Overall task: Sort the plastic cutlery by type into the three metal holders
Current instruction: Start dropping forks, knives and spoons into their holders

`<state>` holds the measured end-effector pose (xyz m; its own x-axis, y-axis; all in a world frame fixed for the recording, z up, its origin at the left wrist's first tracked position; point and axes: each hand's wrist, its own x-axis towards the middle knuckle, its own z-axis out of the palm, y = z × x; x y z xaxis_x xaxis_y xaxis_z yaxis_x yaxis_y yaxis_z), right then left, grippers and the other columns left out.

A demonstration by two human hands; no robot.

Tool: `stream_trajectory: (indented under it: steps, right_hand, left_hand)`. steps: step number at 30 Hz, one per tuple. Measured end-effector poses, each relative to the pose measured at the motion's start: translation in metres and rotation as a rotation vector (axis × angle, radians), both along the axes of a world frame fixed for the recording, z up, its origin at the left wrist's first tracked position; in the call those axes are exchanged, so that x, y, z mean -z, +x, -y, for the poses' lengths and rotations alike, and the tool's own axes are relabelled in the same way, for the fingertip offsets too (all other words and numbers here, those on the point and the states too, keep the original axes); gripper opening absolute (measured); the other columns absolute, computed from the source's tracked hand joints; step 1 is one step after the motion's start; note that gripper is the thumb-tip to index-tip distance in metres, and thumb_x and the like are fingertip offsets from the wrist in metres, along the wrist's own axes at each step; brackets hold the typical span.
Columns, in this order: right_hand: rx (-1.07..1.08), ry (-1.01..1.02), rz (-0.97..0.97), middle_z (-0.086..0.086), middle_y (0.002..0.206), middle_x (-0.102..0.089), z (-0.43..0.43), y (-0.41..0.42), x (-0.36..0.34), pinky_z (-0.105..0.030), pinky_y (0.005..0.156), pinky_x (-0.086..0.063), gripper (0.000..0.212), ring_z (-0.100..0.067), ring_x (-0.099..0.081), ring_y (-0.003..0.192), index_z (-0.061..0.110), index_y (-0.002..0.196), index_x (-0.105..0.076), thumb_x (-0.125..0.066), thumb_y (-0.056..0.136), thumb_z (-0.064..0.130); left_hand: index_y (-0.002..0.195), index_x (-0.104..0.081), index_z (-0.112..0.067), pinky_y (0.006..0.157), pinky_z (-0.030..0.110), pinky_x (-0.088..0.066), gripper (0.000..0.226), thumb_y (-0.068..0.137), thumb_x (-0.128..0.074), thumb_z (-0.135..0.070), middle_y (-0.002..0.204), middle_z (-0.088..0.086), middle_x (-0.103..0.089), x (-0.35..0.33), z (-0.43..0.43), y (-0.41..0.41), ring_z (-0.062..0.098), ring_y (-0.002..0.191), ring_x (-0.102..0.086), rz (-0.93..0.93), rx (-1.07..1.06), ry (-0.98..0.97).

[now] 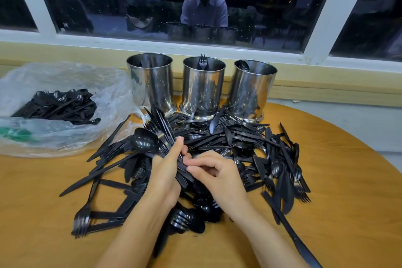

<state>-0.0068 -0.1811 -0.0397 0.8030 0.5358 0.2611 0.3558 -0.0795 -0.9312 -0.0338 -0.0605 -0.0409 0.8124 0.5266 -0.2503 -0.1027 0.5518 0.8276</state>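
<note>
Gripping a mixed bundle of black plastic cutlery [159, 130] over the heap [261, 154], the left hand [165, 173] could easily let it fan out and spill while the right hand [219, 173] pinches one handle, or wrong types end up in the far shiny metal holders [203, 89].

Looked like a canteen or café corner, indoors at night, going by the white-framed window [338, 6] showing dark outside. Was set up at a round wooden table [337, 159] against a pale yellow ledge [326, 85], with black plastic cutlery [239, 141] heaped in bulk, more in a clear plastic bag [65, 76], and three steel holders [203, 91]. Could equally have been a home; couldn't tell.
</note>
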Motion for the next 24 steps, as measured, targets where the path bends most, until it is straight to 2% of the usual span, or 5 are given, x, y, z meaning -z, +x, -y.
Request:
stream_trajectory:
  steps: [7,12,18,22,24]
  right_hand:
    - [0.296,-0.243,0.218,0.017,0.086,-0.069,0.033,0.064,-0.026,-0.011,0.074,-0.048,0.013,-0.001,-0.061,0.08,0.023,0.096,-0.075,-0.068,0.089,0.015]
    - [0.17,-0.671,0.403,0.006,0.099,-0.067,0.013,0.087,-0.016,-0.035,0.087,-0.05,0.019,-0.012,-0.057,0.097,0.021,0.11,-0.071,-0.066,0.092,0.023]
    - [0.104,-0.973,0.659,-0.004,0.111,-0.056,-0.006,0.092,-0.003,-0.035,0.08,-0.051,0.03,-0.025,-0.061,0.096,0.026,0.127,-0.058,-0.056,0.097,0.022]
    - [0.192,-0.719,0.783,-0.003,0.11,-0.067,0.0,0.09,-0.011,-0.039,0.079,-0.054,0.033,-0.022,-0.064,0.097,0.02,0.127,-0.061,-0.053,0.097,0.009]
    - [0.279,-0.522,0.793,0.0,0.106,-0.067,0.008,0.087,-0.024,-0.033,0.075,-0.056,0.028,-0.013,-0.062,0.083,0.015,0.122,-0.063,-0.055,0.096,0.008]
  left_hand:
    - [0.085,-0.051,-0.014,0.045,0.019,-0.038,0.017,0.095,-0.061,-0.02,0.06,-0.004,-0.039,-0.004,-0.01,-0.001,0.007,0.046,-0.036,0.136,0.016,-0.103]
    - [0.081,-0.048,-0.014,0.044,0.02,-0.038,0.02,0.094,-0.063,-0.019,0.061,-0.003,-0.037,-0.002,-0.007,-0.001,0.008,0.047,-0.034,0.123,0.048,-0.073]
    - [0.082,-0.045,-0.016,0.045,0.02,-0.039,0.023,0.093,-0.065,-0.02,0.06,-0.004,-0.039,0.0,-0.005,0.001,0.009,0.049,-0.034,0.093,0.059,-0.049]
    - [0.088,-0.041,-0.016,0.046,0.02,-0.041,0.027,0.091,-0.067,-0.023,0.06,-0.004,-0.039,0.0,-0.006,0.001,0.01,0.049,-0.035,0.073,0.08,-0.054]
    - [0.084,-0.042,-0.016,0.048,0.021,-0.041,0.028,0.089,-0.068,-0.025,0.06,-0.004,-0.04,0.001,-0.006,0.0,0.01,0.05,-0.035,0.062,0.094,-0.048]
